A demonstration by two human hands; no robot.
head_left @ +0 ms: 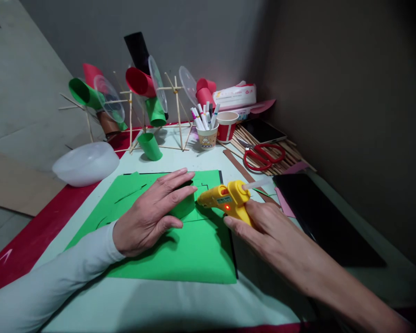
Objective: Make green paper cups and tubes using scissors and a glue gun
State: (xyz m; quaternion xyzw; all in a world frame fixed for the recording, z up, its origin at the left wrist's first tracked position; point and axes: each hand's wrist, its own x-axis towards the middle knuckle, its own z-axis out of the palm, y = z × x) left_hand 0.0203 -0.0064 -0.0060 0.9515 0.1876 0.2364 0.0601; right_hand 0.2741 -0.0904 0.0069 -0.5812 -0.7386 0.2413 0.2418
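A large green sheet [190, 259] with black pen lines lies in front of me, over something dark whose edge shows. My left hand [152, 210] curves around a small upright green piece [186, 206], perhaps a rolled tube, steadying it on the sheet; the fingers hide much of it. From the right, my right hand [270, 229] grips a yellow hot glue gun [225, 196]. Its red light glows and a clear glue stick [258, 183] juts from its back. The nozzle points left at the base of the green piece, close to it; I cannot tell whether they touch.
Behind stand stick frames with clear discs and coloured cups, a green cup [150, 147], a paper cup of markers [207, 136] and a red cup [226, 127]. Red scissors [263, 157] rest on wooden sticks at right, near a black slab [326, 217]. A translucent bowl [86, 164] is left.
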